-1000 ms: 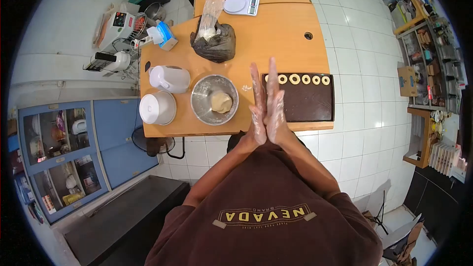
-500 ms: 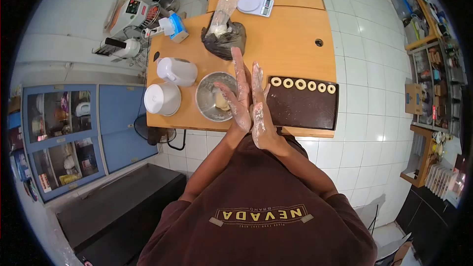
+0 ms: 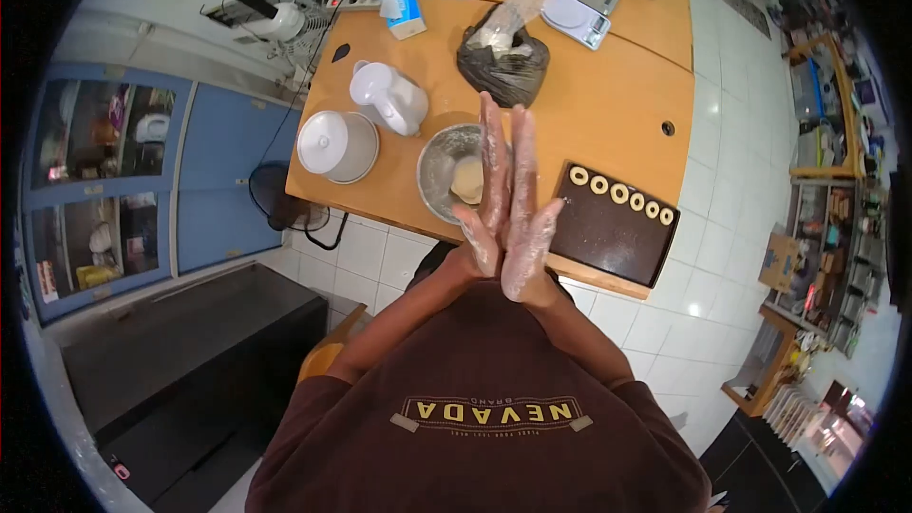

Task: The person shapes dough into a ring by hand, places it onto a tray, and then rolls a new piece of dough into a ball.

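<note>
Left hand (image 3: 486, 192), right hand (image 3: 524, 218) pressed flat together; dough (image 3: 465, 179) beyond, untouched.

Both floured hands, left (image 3: 487, 199) and right (image 3: 525, 214), pressed palm-to-palm, fingers outstretched

Bright, evenly lit fisheye view from above.
Straight lines are bent toward a black circular border; soft glare is seen on the white floor tiles (image 3: 731, 123), and shadows are faint.
</note>
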The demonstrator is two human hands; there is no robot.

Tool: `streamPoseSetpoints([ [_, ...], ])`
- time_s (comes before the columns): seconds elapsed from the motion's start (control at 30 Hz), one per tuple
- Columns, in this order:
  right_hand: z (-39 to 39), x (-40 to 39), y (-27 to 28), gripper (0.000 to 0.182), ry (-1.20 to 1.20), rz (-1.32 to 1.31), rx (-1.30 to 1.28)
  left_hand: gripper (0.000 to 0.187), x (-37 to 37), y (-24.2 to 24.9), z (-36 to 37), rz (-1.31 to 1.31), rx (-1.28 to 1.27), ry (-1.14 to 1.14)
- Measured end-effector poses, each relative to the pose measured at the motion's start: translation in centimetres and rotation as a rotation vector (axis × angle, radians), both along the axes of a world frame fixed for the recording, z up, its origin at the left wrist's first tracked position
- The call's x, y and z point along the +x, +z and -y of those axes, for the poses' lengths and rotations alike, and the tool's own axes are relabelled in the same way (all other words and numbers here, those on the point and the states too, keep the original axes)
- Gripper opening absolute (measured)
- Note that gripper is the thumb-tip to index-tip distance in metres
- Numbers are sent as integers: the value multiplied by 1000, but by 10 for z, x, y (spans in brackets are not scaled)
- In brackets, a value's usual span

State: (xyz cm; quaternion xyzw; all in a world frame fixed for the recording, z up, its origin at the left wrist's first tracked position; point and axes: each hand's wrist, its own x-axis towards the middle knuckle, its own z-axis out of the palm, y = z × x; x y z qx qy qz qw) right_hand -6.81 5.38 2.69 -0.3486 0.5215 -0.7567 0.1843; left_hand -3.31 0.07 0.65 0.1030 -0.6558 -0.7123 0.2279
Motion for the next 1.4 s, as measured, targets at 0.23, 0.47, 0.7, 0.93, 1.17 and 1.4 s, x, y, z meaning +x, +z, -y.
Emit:
streamPoseSetpoints([
  [0.23, 64, 3, 49, 100, -37, -98, 32, 126, 13, 40, 57, -244, -18, -38],
  [0.47, 116, 11, 21, 103, -63, -181, 283, 130, 16, 66, 130, -190, 369, -22],
  [0.7, 138, 42, 0, 95, -201, -309, 301, 131, 7, 32, 162, -96, 527, -90],
  [0.93, 187, 48, -39, 95, -611, -317, 631, 130, 20, 14, 164, -79, 148, -228],
  [1.17, 154, 31, 35, 94, -367, -271, 199, 129, 36, 20, 158, -99, -38, -294],
  [1.4, 150, 40, 27, 90, -347, -264, 244, 124, 28, 49, 164, -192, 415, -325],
])
